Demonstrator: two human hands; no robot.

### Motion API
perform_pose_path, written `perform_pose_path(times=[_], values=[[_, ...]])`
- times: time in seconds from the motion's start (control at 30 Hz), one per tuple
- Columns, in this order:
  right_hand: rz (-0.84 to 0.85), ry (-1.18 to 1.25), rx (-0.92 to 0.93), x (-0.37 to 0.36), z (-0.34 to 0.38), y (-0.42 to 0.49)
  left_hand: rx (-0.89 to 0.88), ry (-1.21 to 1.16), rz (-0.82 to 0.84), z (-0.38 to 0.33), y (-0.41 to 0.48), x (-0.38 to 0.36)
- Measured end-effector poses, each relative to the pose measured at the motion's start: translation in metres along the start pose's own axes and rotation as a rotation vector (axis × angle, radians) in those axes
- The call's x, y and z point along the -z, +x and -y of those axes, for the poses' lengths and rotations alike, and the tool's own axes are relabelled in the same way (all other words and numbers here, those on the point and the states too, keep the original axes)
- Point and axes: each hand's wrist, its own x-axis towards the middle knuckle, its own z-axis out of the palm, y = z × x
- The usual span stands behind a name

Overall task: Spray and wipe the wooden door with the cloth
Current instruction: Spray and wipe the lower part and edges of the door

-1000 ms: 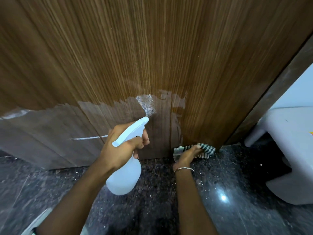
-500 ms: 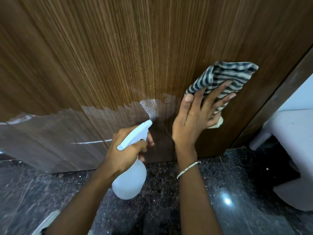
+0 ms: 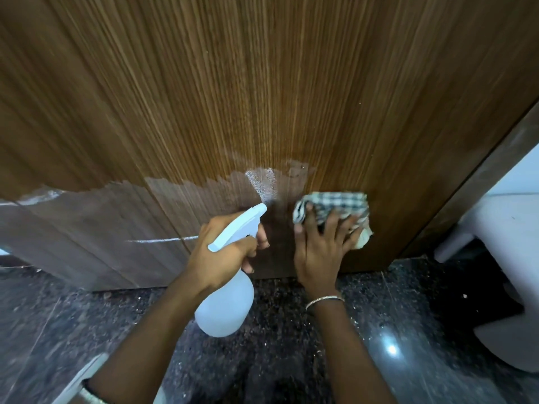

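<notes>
The wooden door [image 3: 262, 83] fills the upper view, its lower part glossy and wet with a patch of spray droplets. My left hand [image 3: 221, 255] grips a white spray bottle [image 3: 226, 301] by its neck, nozzle aimed at the door. My right hand [image 3: 318, 252], a bangle on its wrist, presses a checked cloth [image 3: 332, 204] flat against the door low down at the right, with spread fingers on top of it.
Dark speckled stone floor [image 3: 379, 316] lies below the door. A white plastic stool [image 3: 507, 258] stands at the right, close to the door's edge. The door frame [image 3: 478, 182] runs diagonally at the right.
My right hand rose with the cloth from the floor line up the door, then came back down to a lower spot. My left hand with the bottle stayed nearly still.
</notes>
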Motion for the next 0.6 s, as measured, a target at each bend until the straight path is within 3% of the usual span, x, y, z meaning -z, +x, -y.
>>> perform_pose_path(times=[0.13,0.23,0.5,0.6], values=[[-0.317,-0.033,0.128,0.041,0.052,0.107,0.009,0.004,0.005,0.003,0.004,0.003],[-0.429,-0.146,0.240,0.049,0.054,0.133,0.003,0.011,0.027,0.010,0.001,0.008],[-0.116,-0.472,0.676,0.011,-0.059,0.026,0.001,-0.012,0.114,0.002,-0.001,0.024],[-0.049,-0.563,0.873,0.031,-0.074,0.041,-0.027,-0.007,0.109,-0.001,-0.004,0.034]])
